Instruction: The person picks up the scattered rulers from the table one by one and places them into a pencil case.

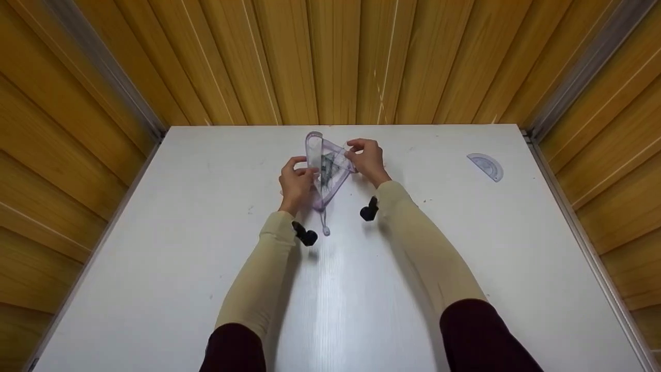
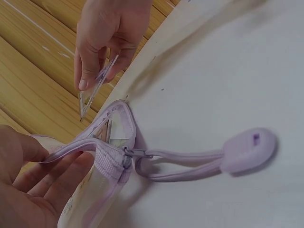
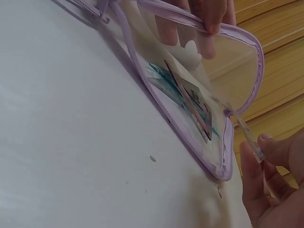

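A see-through zip pouch (image 1: 338,188) with lilac trim stands unzipped near the far side of the table. My left hand (image 1: 298,181) grips one edge of its mouth, thumb on one side and fingers on the other in the left wrist view. Between my right thumb and fingers is a thin clear plastic piece (image 2: 97,84), seen nearly edge-on; I cannot tell its full shape. My right hand (image 1: 367,159) is at the pouch's right side, with the piece's far end at the opening. Inside lie several flat plastic pieces (image 3: 187,97), some teal-edged.
A clear protractor (image 1: 486,166) lies on the white table (image 1: 516,248) at the right. From the pouch's zip hangs a lilac cord with a plastic pull tab (image 2: 249,151). Wood-patterned walls (image 1: 330,62) rise behind and at both sides.
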{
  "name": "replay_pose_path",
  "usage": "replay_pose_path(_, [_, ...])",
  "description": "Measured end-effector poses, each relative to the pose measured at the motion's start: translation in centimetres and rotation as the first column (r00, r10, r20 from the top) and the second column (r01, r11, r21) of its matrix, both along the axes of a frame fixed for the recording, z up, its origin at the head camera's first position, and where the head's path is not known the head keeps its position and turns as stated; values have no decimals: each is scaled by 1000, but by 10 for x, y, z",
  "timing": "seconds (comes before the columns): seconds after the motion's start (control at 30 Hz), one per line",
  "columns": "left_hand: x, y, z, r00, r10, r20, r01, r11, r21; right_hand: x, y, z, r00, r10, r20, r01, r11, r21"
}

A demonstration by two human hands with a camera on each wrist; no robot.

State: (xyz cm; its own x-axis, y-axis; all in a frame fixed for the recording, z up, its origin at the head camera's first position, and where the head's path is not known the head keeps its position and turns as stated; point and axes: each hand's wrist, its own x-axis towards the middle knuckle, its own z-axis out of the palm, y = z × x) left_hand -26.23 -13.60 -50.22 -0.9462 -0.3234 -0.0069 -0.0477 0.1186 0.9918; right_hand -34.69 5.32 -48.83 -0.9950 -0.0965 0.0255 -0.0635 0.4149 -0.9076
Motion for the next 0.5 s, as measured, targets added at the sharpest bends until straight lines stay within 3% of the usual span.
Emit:
replay_pose_path(0.23, [0, 0, 0, 1000, 12, 10, -12, 1000, 11, -1, -13, -5, 1000, -14, -16, 15, 1000, 9])
replay_pose_path(0.5, [0, -1, 0, 1000, 17, 12, -17, 1000, -2, -1, -27, -8, 999, -13, 36, 13, 1000, 7])
